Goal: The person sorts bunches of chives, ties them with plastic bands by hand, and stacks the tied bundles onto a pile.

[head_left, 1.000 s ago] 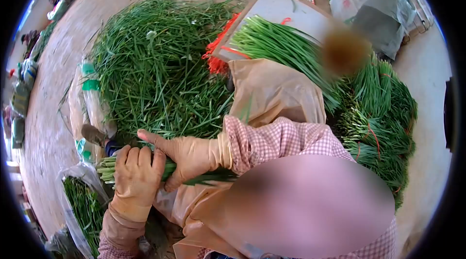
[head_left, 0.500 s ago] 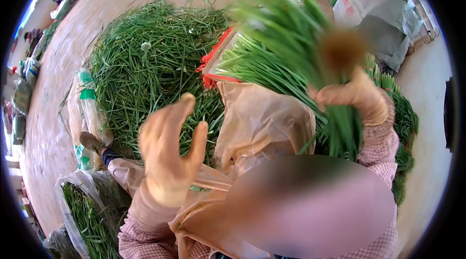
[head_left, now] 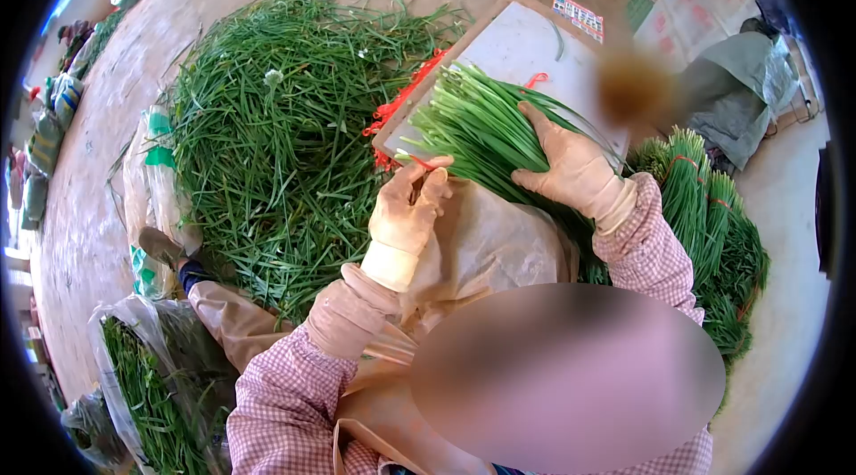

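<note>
A bunch of green garlic chives lies across a white board, pale stem ends toward the upper left. My gloved right hand presses on the bunch, its thumb and fingers gripping it from above. At the near left edge of the board, my gloved left hand has its fingers pinched on a thin red tie beside the stem ends. More red ties hang along the board's left edge. Brown plastic sheeting covers my lap below the bunch.
The white board has a printed label at its far corner. A large heap of loose green leaves spreads on the floor to the left. Tied bunches stand at the right. A plastic bag of greens sits at the lower left.
The raised, blurred chives in my right hand have come down onto the board with the others. My left hand, open before, has moved up and right and closed on a red tie.
</note>
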`<state>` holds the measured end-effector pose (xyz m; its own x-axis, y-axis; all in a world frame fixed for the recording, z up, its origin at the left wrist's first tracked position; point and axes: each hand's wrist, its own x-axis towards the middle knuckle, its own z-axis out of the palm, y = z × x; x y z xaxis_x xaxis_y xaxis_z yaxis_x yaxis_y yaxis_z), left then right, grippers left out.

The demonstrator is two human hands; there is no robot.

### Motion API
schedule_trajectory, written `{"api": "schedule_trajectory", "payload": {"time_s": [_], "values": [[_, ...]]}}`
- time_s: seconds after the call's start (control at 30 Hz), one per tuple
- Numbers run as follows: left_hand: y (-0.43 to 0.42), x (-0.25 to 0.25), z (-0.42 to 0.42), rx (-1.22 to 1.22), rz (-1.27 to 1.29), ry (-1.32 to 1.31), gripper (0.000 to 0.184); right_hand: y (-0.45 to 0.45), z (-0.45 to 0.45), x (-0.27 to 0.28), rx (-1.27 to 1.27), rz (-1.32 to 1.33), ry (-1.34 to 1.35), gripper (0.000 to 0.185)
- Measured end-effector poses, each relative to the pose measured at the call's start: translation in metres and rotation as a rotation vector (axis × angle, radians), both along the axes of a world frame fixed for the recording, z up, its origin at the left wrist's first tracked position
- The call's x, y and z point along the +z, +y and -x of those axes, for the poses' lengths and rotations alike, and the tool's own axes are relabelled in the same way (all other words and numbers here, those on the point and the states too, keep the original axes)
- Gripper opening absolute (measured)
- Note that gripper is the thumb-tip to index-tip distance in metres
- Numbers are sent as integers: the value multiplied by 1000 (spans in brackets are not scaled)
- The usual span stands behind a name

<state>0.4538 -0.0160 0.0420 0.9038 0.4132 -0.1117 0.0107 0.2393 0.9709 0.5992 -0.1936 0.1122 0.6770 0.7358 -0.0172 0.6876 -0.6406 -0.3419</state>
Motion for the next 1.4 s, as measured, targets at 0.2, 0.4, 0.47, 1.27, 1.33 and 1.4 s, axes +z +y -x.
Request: {"api": "schedule_trajectory", "payload": {"time_s": [0.2, 0.4, 0.47, 1.27, 1.33, 1.4], "values": [[-5, -1, 1, 4, -44, 65, 21, -19, -37, -11, 19, -466, 609, 69], [14, 0, 13, -17, -121, 116, 18, -52, -52, -22, -130, -757, 1180, 59], [13, 1, 11, -1, -244, 54, 19, -52, -53, -27, -63, -809, 1258, 58], [30, -14, 30, 123, -197, 157, 29, -13, -10, 27, 11, 120, -196, 85], [19, -12, 30, 33, -235, 61, 34, -26, -29, 20, 50, -211, -167, 72], [9, -10, 27, 3, -241, 51, 35, -33, -65, 13, -140, -386, 217, 55]]}}
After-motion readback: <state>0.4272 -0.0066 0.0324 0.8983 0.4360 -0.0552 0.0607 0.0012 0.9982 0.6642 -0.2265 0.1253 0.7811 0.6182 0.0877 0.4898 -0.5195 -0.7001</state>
